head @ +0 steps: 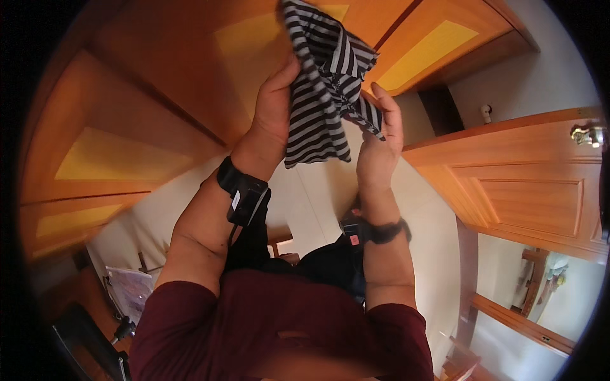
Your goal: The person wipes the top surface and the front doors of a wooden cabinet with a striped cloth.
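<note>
A black-and-grey striped cloth item (314, 109), folded or bunched, hangs between my two hands in front of wooden cabinet doors. My left hand (276, 100) grips its left edge, thumb on the near side, with the other fingers hidden behind the fabric. At the cloth's lower right corner is my right hand (386, 119), its fingers curled around a narrow, seamed part. Seams and a turned-back flap show near the cloth's upper right. Black devices are strapped to both my forearms.
Wooden cabinet doors (190, 62) with yellow panels rise ahead and to the left. An open wooden door (529, 181) with a metal knob (588, 135) stands at right. Pale floor tiles (310, 205) lie below. A black chair-like object (86, 338) is at lower left.
</note>
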A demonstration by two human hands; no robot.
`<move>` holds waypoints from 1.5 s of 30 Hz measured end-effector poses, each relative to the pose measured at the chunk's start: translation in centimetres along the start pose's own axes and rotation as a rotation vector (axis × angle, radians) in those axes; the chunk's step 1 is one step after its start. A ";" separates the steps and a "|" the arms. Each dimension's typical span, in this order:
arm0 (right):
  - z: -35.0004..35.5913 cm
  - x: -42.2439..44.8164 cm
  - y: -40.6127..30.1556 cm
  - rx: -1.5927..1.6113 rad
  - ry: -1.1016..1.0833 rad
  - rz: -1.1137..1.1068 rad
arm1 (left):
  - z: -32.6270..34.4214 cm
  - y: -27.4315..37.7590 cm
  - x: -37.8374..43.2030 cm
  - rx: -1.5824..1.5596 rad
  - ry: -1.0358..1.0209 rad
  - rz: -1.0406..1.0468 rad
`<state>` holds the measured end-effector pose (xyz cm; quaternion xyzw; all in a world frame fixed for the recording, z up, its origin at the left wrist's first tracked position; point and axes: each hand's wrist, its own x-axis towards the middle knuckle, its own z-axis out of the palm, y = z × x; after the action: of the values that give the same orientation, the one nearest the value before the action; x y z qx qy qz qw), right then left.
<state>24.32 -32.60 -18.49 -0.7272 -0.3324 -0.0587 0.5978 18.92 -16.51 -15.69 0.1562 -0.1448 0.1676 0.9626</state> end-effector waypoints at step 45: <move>-6.9 1.1 1.1 0.556 -0.263 0.625 | -1.3 -5.0 -3.3 0.990 0.047 -0.606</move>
<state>27.95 -38.44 -16.95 -0.6057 -0.1728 0.3098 0.7123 18.06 -21.42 -19.23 0.6183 0.0236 -0.0644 0.7830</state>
